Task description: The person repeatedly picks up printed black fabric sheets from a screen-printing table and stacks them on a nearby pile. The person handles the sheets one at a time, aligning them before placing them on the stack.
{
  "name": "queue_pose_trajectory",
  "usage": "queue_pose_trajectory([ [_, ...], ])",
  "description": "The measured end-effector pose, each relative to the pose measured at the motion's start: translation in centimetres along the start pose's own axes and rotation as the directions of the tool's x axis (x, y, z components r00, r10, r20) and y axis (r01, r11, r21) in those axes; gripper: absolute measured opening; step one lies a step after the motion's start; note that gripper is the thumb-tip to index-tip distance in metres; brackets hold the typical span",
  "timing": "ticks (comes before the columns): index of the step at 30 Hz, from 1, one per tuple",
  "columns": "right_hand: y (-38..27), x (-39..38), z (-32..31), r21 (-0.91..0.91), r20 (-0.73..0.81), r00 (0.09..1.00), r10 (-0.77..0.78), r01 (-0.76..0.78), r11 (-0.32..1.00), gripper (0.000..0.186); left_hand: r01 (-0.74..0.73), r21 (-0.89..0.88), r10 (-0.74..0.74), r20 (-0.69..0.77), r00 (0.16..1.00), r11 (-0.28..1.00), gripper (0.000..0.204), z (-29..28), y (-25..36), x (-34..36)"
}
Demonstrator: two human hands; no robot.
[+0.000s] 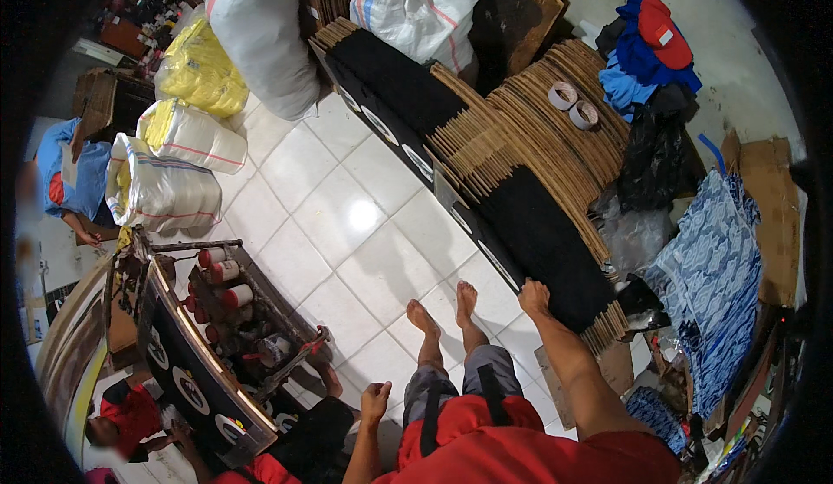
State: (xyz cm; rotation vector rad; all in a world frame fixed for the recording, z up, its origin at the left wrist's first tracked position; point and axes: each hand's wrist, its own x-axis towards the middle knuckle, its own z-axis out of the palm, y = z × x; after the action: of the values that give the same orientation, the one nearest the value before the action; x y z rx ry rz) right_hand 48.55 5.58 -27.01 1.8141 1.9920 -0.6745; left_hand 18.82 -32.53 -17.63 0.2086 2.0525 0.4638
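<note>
My right hand [534, 297] is closed on the edge of a dark board with white printed shapes [473, 232], at the lower end of a long row of wooden boards draped with black fabric [542, 224]. My left hand [376, 402] is raised beside my hip with curled fingers; what it holds, if anything, is too small to make out. More bare wooden board ends [473, 141] stick out between the black fabric sections.
A wooden rack with paint pots [234, 297] stands at left near co-workers [69, 172] [130, 419]. Sacks [178, 193] line the upper left. Tape rolls [562, 95] lie on stacked boards. Clothes [659, 37] and patterned blue fabric [707, 276] are piled right. White floor tiles [338, 172] lie between.
</note>
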Motion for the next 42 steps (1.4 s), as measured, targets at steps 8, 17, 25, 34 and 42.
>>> queue_pose_trajectory([
  [8,-0.1,0.9,-0.4,0.008,-0.061,0.998,-0.012,0.012,1.0,0.02,0.058,0.102,-0.058,-0.008,0.998,0.993,0.046,0.0,-1.3,-1.2],
  [17,0.5,2.4,0.5,-0.006,-0.036,0.998,0.045,-0.045,0.999,0.019,0.066,-0.001,-0.066,-0.034,0.997,0.998,0.041,-0.3,0.8,-1.0],
  [25,1.2,3.2,1.0,-0.052,-0.052,0.995,0.086,-0.089,0.995,0.024,0.085,-0.024,-0.086,-0.047,0.995,0.996,0.041,-1.1,2.0,-1.7],
  [34,0.3,2.2,-0.3,0.011,-0.021,0.991,0.135,-0.135,0.991,0.02,0.066,-0.223,-0.075,-0.033,0.997,0.973,0.039,-1.0,-2.8,-1.6],
  [42,0.6,1.4,0.3,-0.043,-0.094,0.994,0.053,-0.057,0.997,0.024,0.093,-0.147,-0.096,-0.012,0.995,0.985,0.04,-2.2,-3.3,-1.2],
])
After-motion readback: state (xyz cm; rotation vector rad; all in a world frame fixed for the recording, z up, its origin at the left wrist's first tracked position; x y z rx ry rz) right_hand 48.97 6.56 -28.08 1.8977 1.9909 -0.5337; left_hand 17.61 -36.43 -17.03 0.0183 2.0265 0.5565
